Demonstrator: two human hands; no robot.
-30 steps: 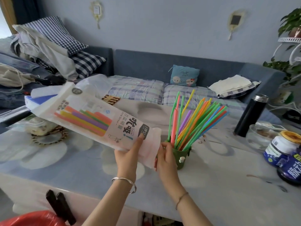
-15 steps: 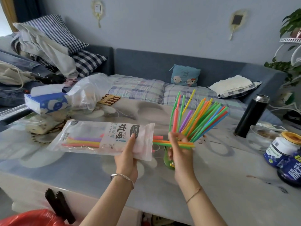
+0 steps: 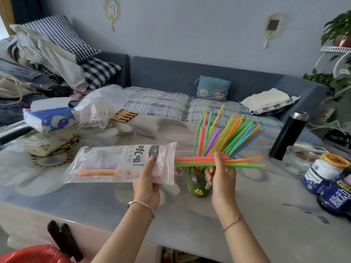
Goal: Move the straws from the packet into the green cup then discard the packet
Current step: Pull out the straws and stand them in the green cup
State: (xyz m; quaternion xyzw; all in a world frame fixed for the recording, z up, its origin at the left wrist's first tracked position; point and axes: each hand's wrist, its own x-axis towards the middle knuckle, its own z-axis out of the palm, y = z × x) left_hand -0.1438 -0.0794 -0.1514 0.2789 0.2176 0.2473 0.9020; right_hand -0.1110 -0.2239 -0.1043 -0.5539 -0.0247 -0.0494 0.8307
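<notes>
My left hand (image 3: 147,182) grips the clear straw packet (image 3: 106,164) near its open right end, holding it level above the table. Several coloured straws remain in its left half. My right hand (image 3: 221,172) pinches a small bundle of straws (image 3: 243,162) that stick out sideways from the packet's mouth toward the right. Just behind and below that hand stands the green cup (image 3: 197,184) with little figures on it. It holds a fan of many bright straws (image 3: 228,135) that lean to the right.
A black flask (image 3: 288,134), a glass bowl (image 3: 298,158) and two blue jars (image 3: 322,171) stand at the right of the table. At the left are a tissue box (image 3: 48,118), a plastic bag (image 3: 100,107) and a food container. A red bin (image 3: 32,255) sits below the near edge.
The packet has dropped from a raised tilt to level. My right hand has left the cup, grasped straws at the packet's mouth, and drawn them farther out to the right.
</notes>
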